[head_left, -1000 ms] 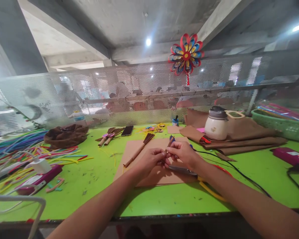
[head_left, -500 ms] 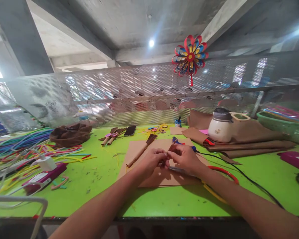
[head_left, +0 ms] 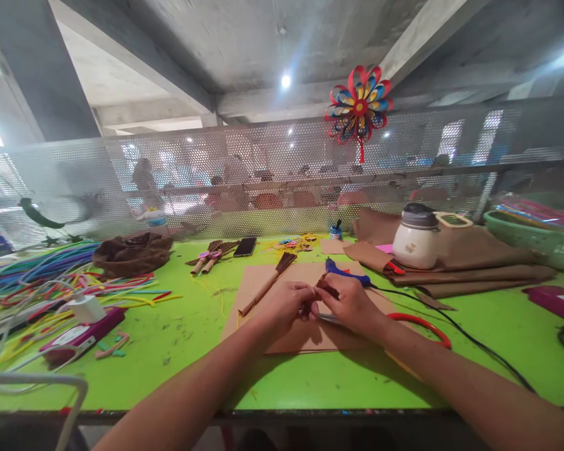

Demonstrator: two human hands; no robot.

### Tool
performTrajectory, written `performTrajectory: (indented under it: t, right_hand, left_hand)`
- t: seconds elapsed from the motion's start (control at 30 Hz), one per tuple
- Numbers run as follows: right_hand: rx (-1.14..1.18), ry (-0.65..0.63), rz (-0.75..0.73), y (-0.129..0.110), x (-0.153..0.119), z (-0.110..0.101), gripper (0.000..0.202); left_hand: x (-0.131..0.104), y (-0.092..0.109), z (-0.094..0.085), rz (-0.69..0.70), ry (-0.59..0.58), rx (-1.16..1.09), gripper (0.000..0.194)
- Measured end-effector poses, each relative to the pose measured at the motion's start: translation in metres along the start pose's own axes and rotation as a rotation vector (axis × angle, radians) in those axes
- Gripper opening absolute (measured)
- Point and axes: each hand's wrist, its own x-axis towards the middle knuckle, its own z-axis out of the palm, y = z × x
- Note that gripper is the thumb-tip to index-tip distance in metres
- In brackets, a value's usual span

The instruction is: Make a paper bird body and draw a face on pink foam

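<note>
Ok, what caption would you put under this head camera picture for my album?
Left hand and right hand pinch a small brown piece together over a cardboard sheet on a green table.

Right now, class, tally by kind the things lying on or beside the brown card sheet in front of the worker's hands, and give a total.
Small brown brooms on the card sheet: 1
Small brown brooms beside the phone: 2
Blue glue guns: 1
Phones: 1
Total: 5

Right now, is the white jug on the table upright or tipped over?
Upright. The white jug stands on its base on the brown sheets, its dark lid on top.
</note>
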Motion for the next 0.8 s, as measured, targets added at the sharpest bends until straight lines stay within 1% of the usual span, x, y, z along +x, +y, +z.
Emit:
performTrajectory:
  t: [0.13,0.4,0.53,0.63,0.7,0.77,0.8]
  right_hand:
    - [-0.031,-0.001,-0.008,0.0,0.0012,-0.0022,0.017]
    - [-0.06,-0.047,0.007,-0.0019,-0.003,-0.0002,0.015]
    - [-0.063,-0.07,0.03,-0.0027,-0.0043,0.0012,0.016]
    - [-0.053,-0.079,0.055,-0.0027,-0.0046,0.002,0.016]
    - [-0.038,-0.082,0.07,-0.0026,-0.0042,0.0024,0.017]
    - [-0.017,-0.078,0.083,-0.0024,-0.0033,0.0024,0.017]
    - [-0.006,-0.073,0.091,-0.0021,-0.0025,0.0022,0.017]
  left_hand:
    - [0.0002,0.0026,0.0008,0.004,-0.008,0.024,0.017]
    - [0.0012,-0.0014,0.0009,0.026,0.07,0.166,0.018]
    - [-0.0013,-0.0029,0.0013,0.001,0.082,0.248,0.024]
    - [-0.0029,-0.0056,-0.0002,-0.026,0.079,0.314,0.023]
    - [-0.0034,-0.0071,-0.0004,-0.039,0.075,0.355,0.027]
    - [-0.0036,-0.0065,0.0012,-0.051,0.071,0.394,0.031]
    - [-0.0036,-0.005,0.0025,-0.056,0.068,0.413,0.03]
